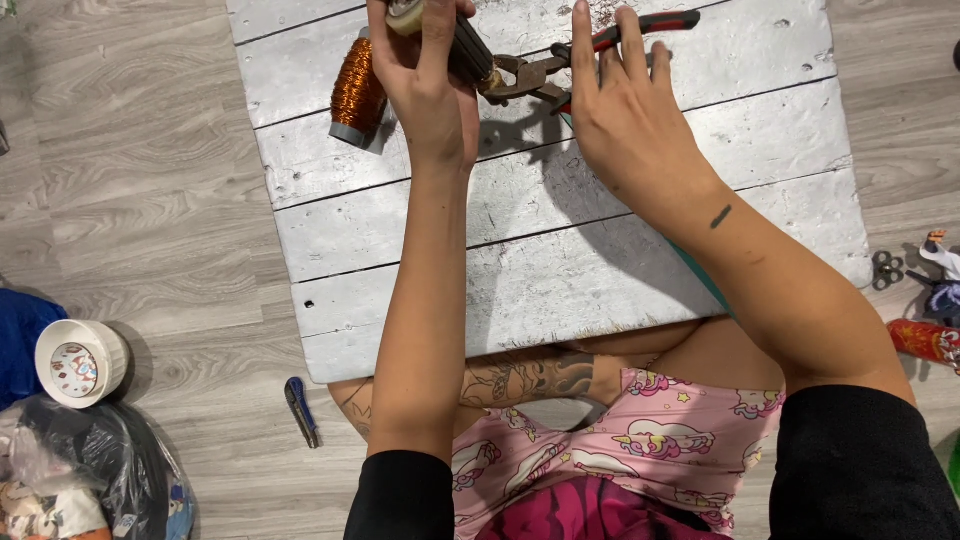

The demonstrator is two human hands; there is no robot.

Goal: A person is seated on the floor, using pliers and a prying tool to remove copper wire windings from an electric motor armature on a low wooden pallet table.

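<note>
My left hand (425, 75) grips a dark cylindrical piece (468, 58) at the top of the view, its upper end cut off by the frame edge. My right hand (625, 105) holds red-and-black-handled pliers (535, 75) whose rusty jaws close on the end of that dark piece. A spool of copper-coloured wire (357, 95) lies on the silver-painted wooden board (560, 270), just left of my left hand. Both forearms stretch across the board from my lap.
A white round container (80, 362) and a dark plastic bag (110, 470) sit on the floor at lower left. A blue-handled tool (301, 410) lies by the board's near edge. Scissors (886, 268) and colourful items (930, 338) are at the right.
</note>
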